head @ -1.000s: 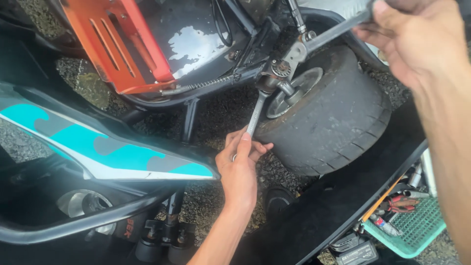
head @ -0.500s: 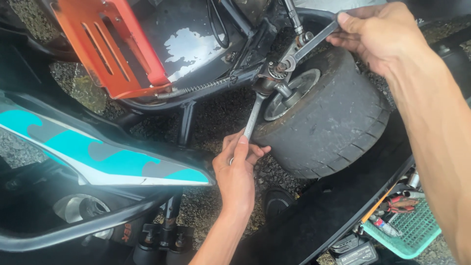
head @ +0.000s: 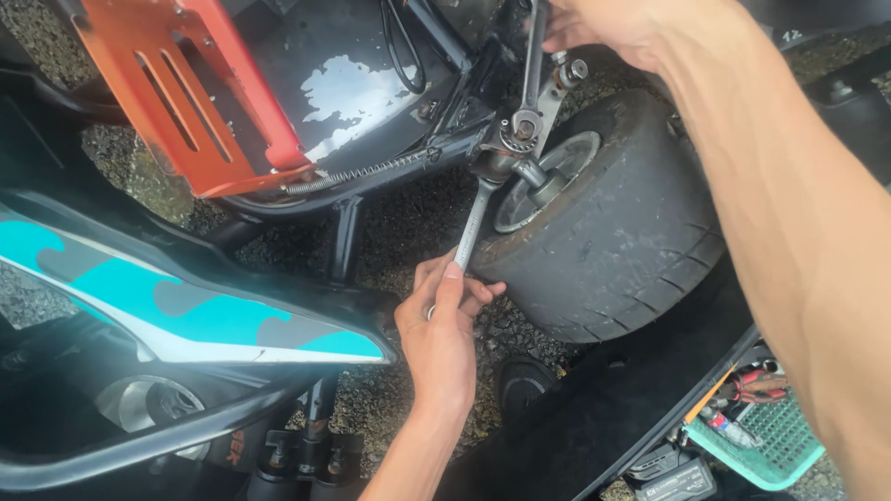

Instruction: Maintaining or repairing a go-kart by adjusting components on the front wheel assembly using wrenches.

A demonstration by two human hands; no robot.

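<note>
Left hand: I have my left hand point(head: 444, 327) low in the middle of the scene, fingers wrapped shut round the near end of the lower wrench point(head: 471, 232).
Lower wrench: it runs up and away from my fist to the fitting point(head: 497, 167) just left of the wheel hub point(head: 543, 186), its far end seated there.
Right hand: my right hand point(head: 617, 28) is at the far top edge, closed round the far end of the upper wrench point(head: 531, 65); my forearm crosses the right side of the view.
Upper wrench: it hangs nearly straight down from that hand, its ring end on the nut point(head: 522, 128) just above the lower wrench's head.
Tyre: the wide, smooth black tyre point(head: 622, 223) sits right of both wrenches, close beside my left hand.
Spring: a coil spring point(head: 357, 173) stretches left from the fitting along the black frame.
Orange plate: a slotted orange plate point(head: 181, 93) stands at the far left.
Body panel: a black, white and turquoise panel point(head: 176, 306) lies near left.
Basket: a green basket point(head: 775, 445) with tools sits at the near right, on gravel point(head: 408, 223).
</note>
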